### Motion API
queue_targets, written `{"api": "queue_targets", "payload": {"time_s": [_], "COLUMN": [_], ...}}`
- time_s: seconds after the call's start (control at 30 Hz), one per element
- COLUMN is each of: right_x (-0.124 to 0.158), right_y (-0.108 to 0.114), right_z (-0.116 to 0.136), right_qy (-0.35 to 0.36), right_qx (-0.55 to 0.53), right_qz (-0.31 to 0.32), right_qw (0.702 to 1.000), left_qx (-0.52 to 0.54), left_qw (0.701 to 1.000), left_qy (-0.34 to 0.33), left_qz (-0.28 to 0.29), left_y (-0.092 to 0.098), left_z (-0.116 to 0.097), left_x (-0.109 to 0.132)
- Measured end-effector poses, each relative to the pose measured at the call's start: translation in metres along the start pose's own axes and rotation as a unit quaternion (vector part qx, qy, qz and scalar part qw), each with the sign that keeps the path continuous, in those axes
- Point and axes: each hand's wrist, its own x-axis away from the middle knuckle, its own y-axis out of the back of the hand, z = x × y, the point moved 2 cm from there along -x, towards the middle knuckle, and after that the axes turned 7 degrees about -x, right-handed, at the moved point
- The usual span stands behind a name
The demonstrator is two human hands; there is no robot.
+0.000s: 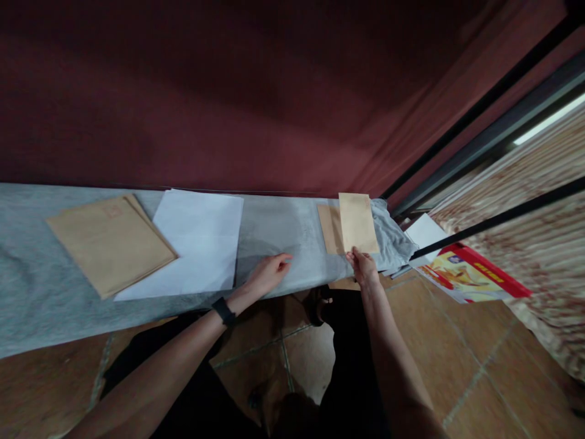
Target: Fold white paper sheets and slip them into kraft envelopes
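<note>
My right hand (362, 266) pinches the bottom edge of a small brown paper envelope (358, 222), thumb on top. This envelope overlaps another brown envelope (331, 230) on the grey cloth. Nearer the middle, my left hand (269, 272) hovers by the cloth's front part with its fingers curled in and nothing visible in them; a dark band circles that wrist. To its left lie white paper sheets (201, 241), partly covered by a stack of larger brown envelopes (109, 241).
Grey cloth (27, 268) covers the long narrow surface, with a dark red wall (228, 122) behind it. At the right stand black bars (493, 227), a red and yellow box (475, 274) and a white item (426, 235). Brown tiles (425, 329) form the floor.
</note>
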Motion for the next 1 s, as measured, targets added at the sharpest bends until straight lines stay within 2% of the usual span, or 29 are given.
{"api": "queue_targets", "payload": {"time_s": [0.33,0.57,0.67,0.77,0.87,1.0], "right_x": [-0.006,-0.007,-0.009,-0.01,-0.011,-0.009], "right_y": [-0.01,-0.009,-0.01,-0.011,-0.012,-0.011], "right_z": [-0.027,-0.034,-0.034,-0.034,-0.034,-0.033], "right_qy": [-0.039,-0.082,-0.1,-0.111,-0.118,-0.117], "right_qx": [0.034,0.077,0.087,0.095,0.106,0.117], "right_qz": [0.031,0.051,0.055,0.056,0.055,0.052], "right_qw": [0.998,0.992,0.99,0.988,0.986,0.985], "left_qx": [-0.019,-0.037,-0.076,-0.154,-0.231,-0.33], "left_qw": [1.0,0.999,0.996,0.987,0.97,0.927], "left_qy": [-0.019,-0.032,-0.041,-0.029,0.005,0.108], "left_qz": [-0.008,-0.021,-0.022,-0.035,-0.074,-0.14], "left_y": [0.002,0.005,0.006,0.016,0.035,0.063], "left_z": [-0.005,-0.002,-0.001,0.001,0.005,0.022], "left_x": [0.003,0.002,0.003,0.004,0.006,0.012]}}
